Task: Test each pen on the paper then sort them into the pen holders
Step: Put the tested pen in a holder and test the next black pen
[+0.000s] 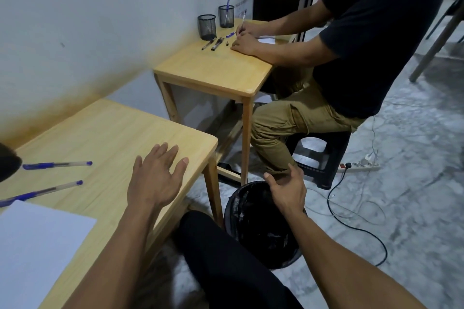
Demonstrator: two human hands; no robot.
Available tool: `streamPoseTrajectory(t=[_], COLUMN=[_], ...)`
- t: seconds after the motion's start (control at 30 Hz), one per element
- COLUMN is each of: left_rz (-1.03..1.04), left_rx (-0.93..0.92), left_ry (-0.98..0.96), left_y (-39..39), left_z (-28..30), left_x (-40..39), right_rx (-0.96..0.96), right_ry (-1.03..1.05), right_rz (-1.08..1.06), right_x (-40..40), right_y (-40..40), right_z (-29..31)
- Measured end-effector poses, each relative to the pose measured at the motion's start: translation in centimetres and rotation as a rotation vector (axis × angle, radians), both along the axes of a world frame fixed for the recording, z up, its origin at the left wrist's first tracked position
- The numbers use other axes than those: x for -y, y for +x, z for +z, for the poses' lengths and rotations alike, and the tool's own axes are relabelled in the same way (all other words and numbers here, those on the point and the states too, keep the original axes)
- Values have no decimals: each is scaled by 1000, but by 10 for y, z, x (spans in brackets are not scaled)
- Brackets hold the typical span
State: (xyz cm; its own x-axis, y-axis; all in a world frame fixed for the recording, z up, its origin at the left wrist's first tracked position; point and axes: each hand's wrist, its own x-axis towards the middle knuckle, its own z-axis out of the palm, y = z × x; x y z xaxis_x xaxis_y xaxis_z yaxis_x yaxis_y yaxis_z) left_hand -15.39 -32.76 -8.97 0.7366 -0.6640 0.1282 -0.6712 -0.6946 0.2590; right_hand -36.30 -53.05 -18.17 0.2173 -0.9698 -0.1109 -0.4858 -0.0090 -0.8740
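Note:
Two blue pens lie on my wooden table (108,133) at the left: one (57,165) farther back, one (42,193) nearer, its end by a white paper sheet (37,246) at the lower left. A dark object (8,162) at the left edge is cut off by the frame. My left hand (155,178) hovers over the table's right part, fingers spread, holding nothing. My right hand (287,188) hangs off the table above a black bin (261,228), fingers loosely curled and empty.
Another person sits on a black stool (324,158) at a second wooden table (216,70), handling a pen (242,23) beside two black mesh pen holders (207,27) (226,16) and loose pens (213,44). A power strip (359,167) and cables lie on the marble floor.

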Motion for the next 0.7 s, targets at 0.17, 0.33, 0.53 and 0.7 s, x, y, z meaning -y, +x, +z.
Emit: streamPoseTrajectory(t=[0.17, 0.33, 0.53, 0.7], left_rz=[0, -2, 103, 286], left_rx=[-13, -85, -239, -123], left_ry=[-11, -79, -336, -432], left_y=[0, -7, -19, -32], left_z=[3, 11, 37, 58], left_x=[-2, -12, -73, -154], right_rx=[19, 127, 356, 447], right_ry=[23, 35, -23, -80], right_rz=[1, 32, 374, 759], right_x=[-2, -12, -74, -155], right_y=[5, 31, 84, 123], right_z=[5, 28, 97, 148])
